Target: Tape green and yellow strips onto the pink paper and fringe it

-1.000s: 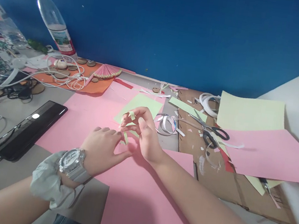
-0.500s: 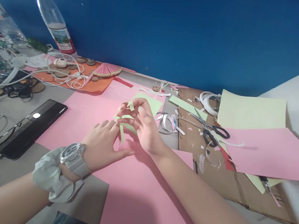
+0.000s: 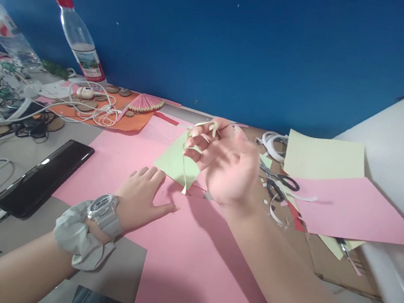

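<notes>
My left hand, with a watch and a pale green scrunchie at the wrist, lies palm down on pink paper, thumb spread from the fingers. Raised above the sheets is my right hand, palm turned up and slightly blurred. Its curled fingers hold a narrow light green paper strip; one end hangs down and another part loops over the fingers. Below and behind it lies a light green paper piece, partly covered by the right hand.
Scissors and white paper rolls lie right on cardboard, beside more pink and green sheets. At left are a black phone, tangled white cables, a folded pink fan and bottles.
My right hand has lifted and moved right, away from the left hand, carrying the strip. More of the green paper piece now shows. My left hand stays down on the pink paper.
</notes>
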Motion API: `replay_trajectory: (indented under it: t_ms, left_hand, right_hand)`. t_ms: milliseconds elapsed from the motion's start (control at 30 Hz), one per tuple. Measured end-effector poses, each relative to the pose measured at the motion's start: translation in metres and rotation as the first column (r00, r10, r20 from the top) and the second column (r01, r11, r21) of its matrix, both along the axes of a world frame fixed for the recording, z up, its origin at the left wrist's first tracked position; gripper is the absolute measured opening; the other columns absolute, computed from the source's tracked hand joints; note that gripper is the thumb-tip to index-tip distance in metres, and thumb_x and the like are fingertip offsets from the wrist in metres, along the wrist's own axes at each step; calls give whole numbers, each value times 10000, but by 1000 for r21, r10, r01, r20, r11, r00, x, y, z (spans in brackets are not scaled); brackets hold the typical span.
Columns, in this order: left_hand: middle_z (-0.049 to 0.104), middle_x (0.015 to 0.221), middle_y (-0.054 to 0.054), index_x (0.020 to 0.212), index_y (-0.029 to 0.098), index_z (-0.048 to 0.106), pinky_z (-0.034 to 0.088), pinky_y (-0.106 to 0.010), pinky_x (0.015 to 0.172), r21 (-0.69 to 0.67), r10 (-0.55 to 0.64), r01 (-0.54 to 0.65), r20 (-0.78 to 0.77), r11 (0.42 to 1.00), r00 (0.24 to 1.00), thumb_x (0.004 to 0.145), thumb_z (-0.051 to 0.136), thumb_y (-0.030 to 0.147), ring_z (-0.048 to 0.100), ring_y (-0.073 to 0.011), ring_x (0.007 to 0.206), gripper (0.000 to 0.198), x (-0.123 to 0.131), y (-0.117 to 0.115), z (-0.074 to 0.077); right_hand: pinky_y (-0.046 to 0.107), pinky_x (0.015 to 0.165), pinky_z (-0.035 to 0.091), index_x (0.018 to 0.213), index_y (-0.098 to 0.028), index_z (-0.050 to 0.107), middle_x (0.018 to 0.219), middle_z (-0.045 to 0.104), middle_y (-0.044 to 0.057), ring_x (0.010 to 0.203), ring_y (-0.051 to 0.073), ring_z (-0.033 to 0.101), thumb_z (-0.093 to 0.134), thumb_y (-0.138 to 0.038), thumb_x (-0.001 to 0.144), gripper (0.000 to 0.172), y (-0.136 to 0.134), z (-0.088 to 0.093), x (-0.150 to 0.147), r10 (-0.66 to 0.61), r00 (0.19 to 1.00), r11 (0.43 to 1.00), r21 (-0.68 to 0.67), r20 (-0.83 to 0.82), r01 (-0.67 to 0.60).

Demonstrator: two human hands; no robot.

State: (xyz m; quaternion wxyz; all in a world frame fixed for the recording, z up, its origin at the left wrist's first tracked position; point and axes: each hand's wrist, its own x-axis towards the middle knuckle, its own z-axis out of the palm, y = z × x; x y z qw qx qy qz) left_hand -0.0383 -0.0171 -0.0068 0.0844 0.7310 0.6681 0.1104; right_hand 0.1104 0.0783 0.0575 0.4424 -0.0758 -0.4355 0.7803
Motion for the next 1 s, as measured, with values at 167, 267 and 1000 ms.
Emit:
replay_trajectory:
  t_ms: [167,267,1000]
  left_hand:
    - [551,967,-77,981,172,523,428,-427,783,-94,-69,82,129,992,989,751,530,626,494,-257,892,509,-13,-5,15]
    - [499,1199,-83,1185,225,482,405,-434,910,-90,-243,265,206,960,948,796,533,553,441,-269,1085,512,-17,-11,20]
    - [524,1229,-100,1174,213,509,324,-436,1028,17,-224,256,545,966,808,911,415,335,440,-237,1185,305,32,-10,29]
  right_hand:
    - [320,660,467,784,-241,504,785,560,5,699,151,537,484,-422,823,186,-12,21,19,82,996,997,-1,33,-82]
    - [315,655,455,804,-234,512,790,563,9,680,147,529,484,-412,832,182,-23,26,29,139,989,990,3,59,-139]
    - [293,574,384,761,-236,540,734,489,13,608,151,431,517,-443,730,211,-52,0,109,-105,983,964,-229,152,138]
